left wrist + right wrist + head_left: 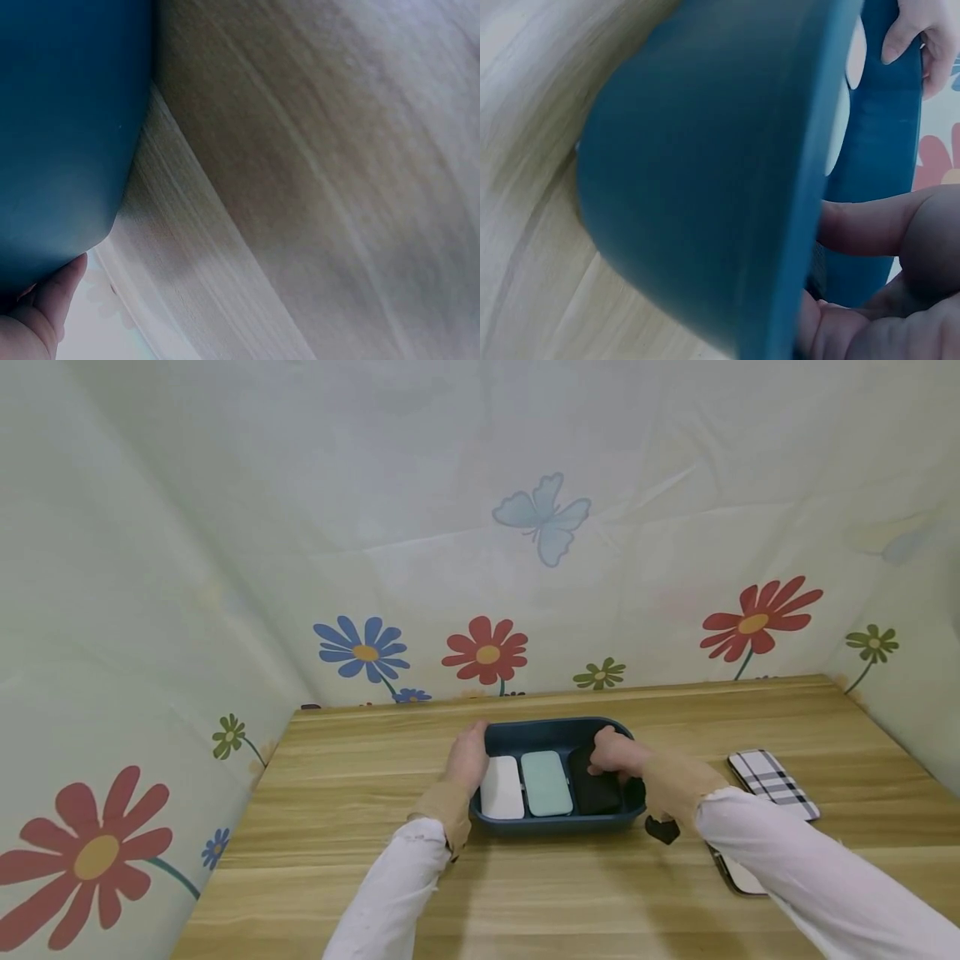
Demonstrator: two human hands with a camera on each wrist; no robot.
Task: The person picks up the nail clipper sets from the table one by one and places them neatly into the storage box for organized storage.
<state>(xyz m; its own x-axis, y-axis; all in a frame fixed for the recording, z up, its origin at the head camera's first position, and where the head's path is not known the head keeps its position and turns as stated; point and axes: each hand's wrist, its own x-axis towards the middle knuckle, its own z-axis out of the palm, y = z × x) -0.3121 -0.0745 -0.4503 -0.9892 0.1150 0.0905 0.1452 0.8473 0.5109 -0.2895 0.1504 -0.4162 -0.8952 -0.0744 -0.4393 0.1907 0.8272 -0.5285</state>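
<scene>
A dark blue oblong bin (558,827) stands on the table with three flat, rounded rectangular cases side by side in it. From left to right they are a white case (502,789), a mint green case (547,783) and a black case (597,792). My left hand (468,756) grips the bin's left end, its thumb inside the wall in the right wrist view. Inside the right end, my right hand (618,753) pinches the black case between thumb and fingers. The bin wall hides those fingertips in the right wrist view.
To the right of the bin lies a black-and-white plaid case (774,783). Another pale case (744,878) with a dark edge is partly covered by the right forearm. Behind the wooden table (360,777) hangs a flowered cloth (420,568).
</scene>
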